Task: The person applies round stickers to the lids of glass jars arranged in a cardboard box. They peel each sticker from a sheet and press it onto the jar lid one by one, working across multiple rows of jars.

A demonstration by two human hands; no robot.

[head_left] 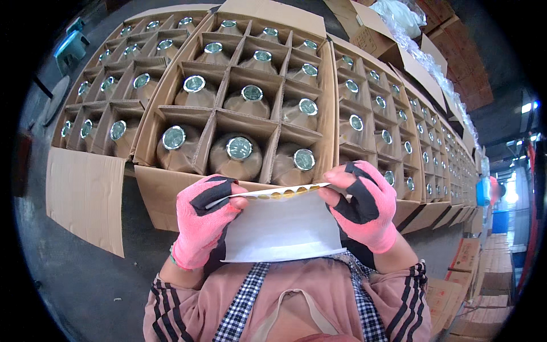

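Observation:
A white sheet (279, 225) is stretched between my two hands in front of my chest. Round gold stickers (289, 192) run in a row along its upper edge. My left hand (200, 219), in a pink and black glove with bare fingertips, pinches the sheet's left corner. In a matching glove, my right hand (369, 208) grips the right corner. Just beyond the sheet stands an open carton (326, 108) with cardboard dividers. Each visible cell in it holds a clear glass bottle (235, 157) with a shiny, greenish round top.
Another divided carton of bottles (56, 142) adjoins on the left, its front flap (85, 196) hanging down. A long row of similar cartons (421, 171) runs off to the right. Flattened cardboard (493, 273) is stacked at the lower right. A teal stool (71, 45) stands far left.

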